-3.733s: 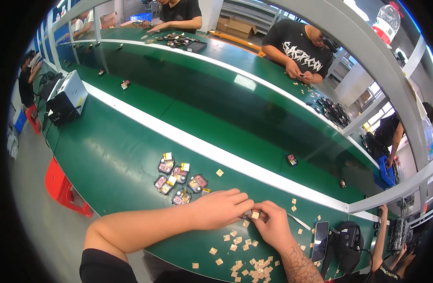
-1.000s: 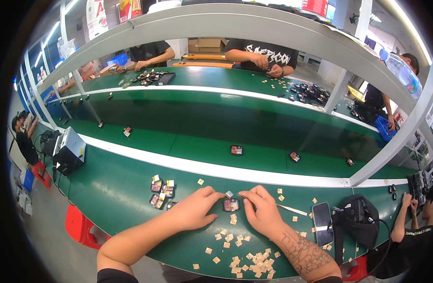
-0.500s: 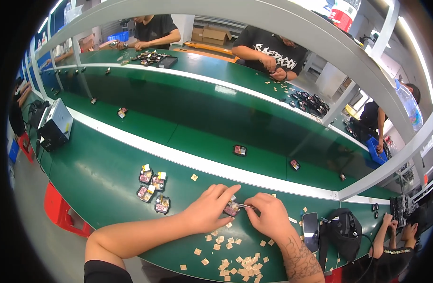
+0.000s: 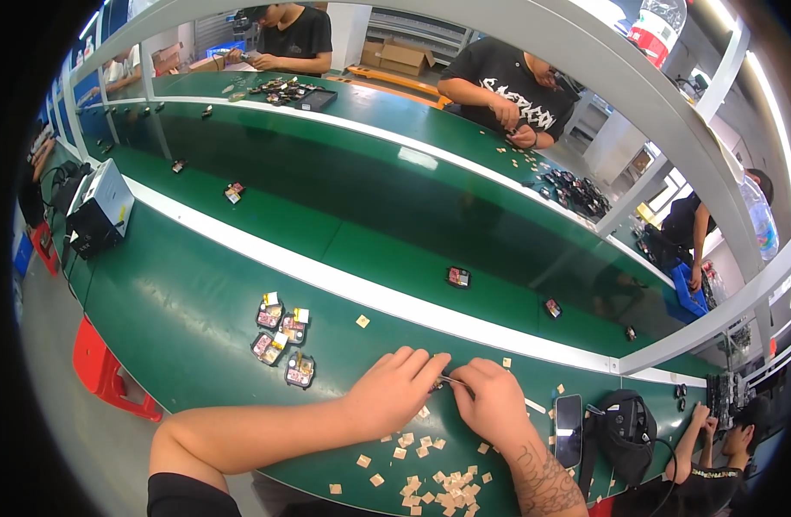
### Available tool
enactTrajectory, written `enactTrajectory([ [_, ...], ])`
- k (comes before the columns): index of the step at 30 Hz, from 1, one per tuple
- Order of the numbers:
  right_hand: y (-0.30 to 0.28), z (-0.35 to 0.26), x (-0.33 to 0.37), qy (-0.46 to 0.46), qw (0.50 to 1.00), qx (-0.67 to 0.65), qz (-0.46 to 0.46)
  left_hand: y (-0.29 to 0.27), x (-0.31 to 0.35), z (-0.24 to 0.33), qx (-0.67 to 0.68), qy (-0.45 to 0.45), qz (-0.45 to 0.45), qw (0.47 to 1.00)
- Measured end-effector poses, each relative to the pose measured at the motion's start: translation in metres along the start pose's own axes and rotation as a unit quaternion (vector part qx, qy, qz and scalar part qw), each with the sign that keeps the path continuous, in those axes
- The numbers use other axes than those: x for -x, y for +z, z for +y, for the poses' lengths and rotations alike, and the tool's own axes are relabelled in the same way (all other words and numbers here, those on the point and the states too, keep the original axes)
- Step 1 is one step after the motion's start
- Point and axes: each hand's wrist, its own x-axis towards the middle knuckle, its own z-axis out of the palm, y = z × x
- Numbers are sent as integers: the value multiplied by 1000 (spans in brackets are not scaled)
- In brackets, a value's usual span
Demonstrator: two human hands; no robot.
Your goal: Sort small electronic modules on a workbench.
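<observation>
My left hand is closed around a small black-cased circuit module, mostly hidden by the fingers. Thin metal tweezers are pinched in my right hand, their tips reaching to the module beside my left fingertips. Left of my hands, several open black modules with reddish boards lie grouped on the green table; most have a small white-and-yellow piece sticking up. Many small square beige pieces are scattered and heaped near the table's front edge, below my hands.
A phone and a black bag lie to the right. Beyond a white rail, a green strip carries spaced modules. A boxy device stands at the left. Co-workers sit across and at the right; red stools stand left.
My left fingers have closed further over the module, hiding its reddish board. Both hands are closer together. The view has shifted slightly, and the modules beyond the rail appear further right.
</observation>
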Motion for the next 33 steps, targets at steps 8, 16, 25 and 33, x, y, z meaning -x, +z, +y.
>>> enactTrajectory([
  [8,5,8,-2,82,983,-162,-4,-6,-1,1,19,-14,7,1000],
  [16,1,-2,-1,24,999,-40,9,-3,3,-1,14,-12,-9,1000],
  [25,-5,-19,3,-18,993,113,-5,0,3,-3,-8,-2,5,1000],
  [33,5,-11,4,14,999,28,14,-3,1,-2,1,20,19,1000],
])
